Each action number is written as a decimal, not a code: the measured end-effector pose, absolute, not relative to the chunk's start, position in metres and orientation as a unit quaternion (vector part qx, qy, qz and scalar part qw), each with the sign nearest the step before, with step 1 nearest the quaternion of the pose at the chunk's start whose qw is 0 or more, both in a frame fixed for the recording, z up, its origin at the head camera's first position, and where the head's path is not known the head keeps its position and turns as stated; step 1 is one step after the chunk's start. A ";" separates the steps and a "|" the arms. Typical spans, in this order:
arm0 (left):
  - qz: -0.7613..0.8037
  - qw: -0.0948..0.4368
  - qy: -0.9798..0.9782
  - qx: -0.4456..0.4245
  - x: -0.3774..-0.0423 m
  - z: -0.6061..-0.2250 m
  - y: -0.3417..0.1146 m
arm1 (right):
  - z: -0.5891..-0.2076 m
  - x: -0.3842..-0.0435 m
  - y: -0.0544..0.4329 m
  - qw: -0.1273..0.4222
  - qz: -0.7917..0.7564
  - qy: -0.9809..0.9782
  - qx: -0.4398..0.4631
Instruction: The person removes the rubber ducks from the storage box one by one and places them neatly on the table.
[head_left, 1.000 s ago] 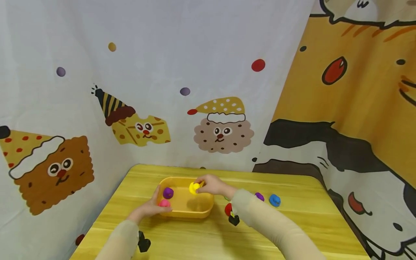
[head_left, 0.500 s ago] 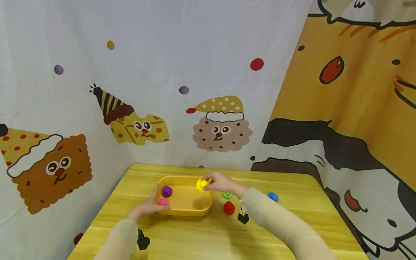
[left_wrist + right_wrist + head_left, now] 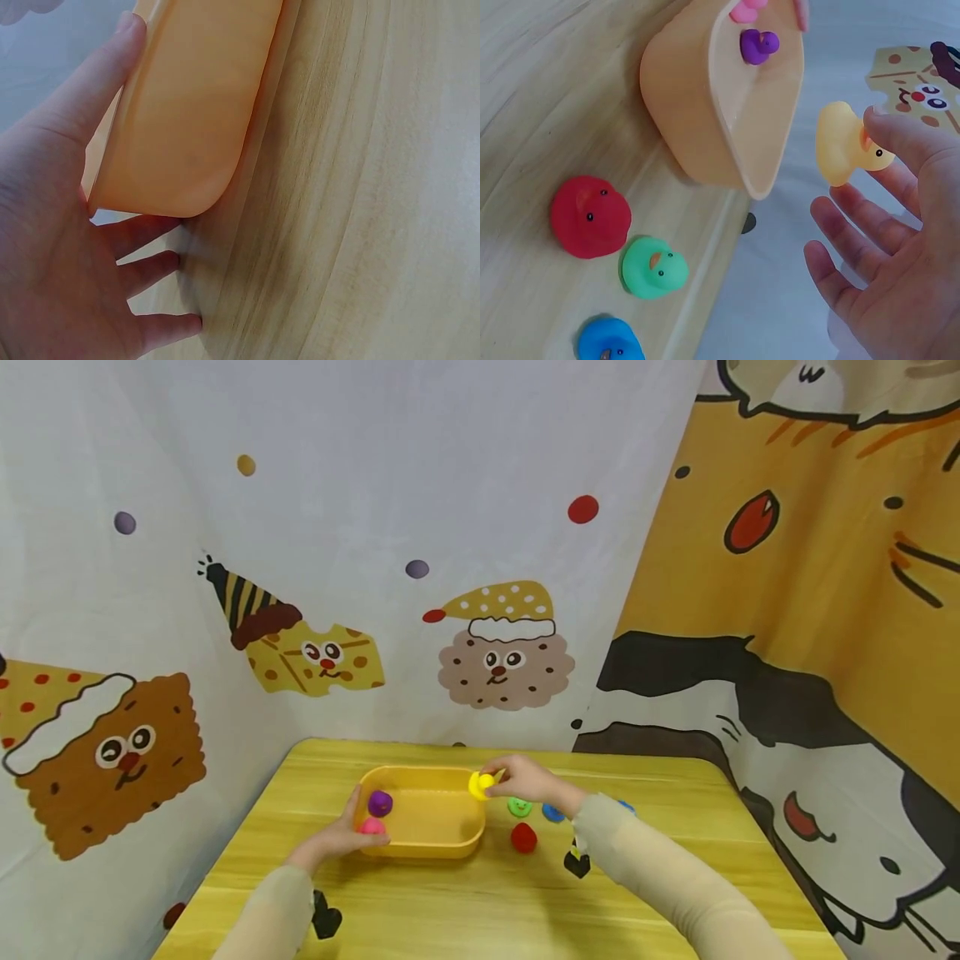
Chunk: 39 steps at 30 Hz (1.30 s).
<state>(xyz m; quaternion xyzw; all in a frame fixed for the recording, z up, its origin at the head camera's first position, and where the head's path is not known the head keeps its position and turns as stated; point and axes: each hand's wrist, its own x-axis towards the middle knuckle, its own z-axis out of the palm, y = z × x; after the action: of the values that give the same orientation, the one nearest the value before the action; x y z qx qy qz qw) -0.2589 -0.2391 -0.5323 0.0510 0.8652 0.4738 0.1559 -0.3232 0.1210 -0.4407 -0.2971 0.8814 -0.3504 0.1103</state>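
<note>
Head view: one yellow tub (image 3: pixel 429 852), on a wooden table (image 3: pixel 420 914); inside at its left end, one purple duck (image 3: pixel 380 803) and one pink duck (image 3: pixel 372 827). Left hand (image 3: pixel 336 839), set round that same end, presumably so the tub stays put while the other hand works. Right hand (image 3: pixel 527 779), raised at the far right corner with one yellow duck (image 3: pixel 478 787) in its grip. Beyond the tub's right end: one green duck (image 3: pixel 519 807), one red duck (image 3: pixel 523 837), one blue duck (image 3: pixel 553 812); a further blue item, mostly hidden by the right sleeve (image 3: pixel 675 872). Left wrist view: thumb stretched along the rim, index finger behind the end wall, so the corner sits held between them; remaining fingers fanned loosely, contact with the table not certain. Right wrist view: yellow duck pinched between thumb and index finger at the head, a light hold that probably suits so small a toy and leaves its base free; it hangs apart from the rim, roughly upright. Other fingers half open, well spread, holding nothing. Red, green and blue ducks rest on the table, apart from one another.
</note>
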 end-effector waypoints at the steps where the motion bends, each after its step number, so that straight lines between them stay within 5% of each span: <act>1: 0.474 0.156 0.866 0.046 -0.259 -0.532 -0.239 | -0.441 -0.323 0.123 0.109 -0.350 0.881 -0.299; 39: 0.464 0.165 0.870 0.036 -0.258 -0.529 -0.236 | -0.459 -0.314 0.192 0.082 -0.369 0.880 -0.287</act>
<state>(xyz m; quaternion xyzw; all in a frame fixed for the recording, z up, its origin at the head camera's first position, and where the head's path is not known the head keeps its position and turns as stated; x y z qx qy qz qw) -0.2581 -0.2361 -0.5291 0.0357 0.8698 0.4638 0.1647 -0.3142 0.1920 -0.4586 -0.2866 0.8802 -0.3691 0.0824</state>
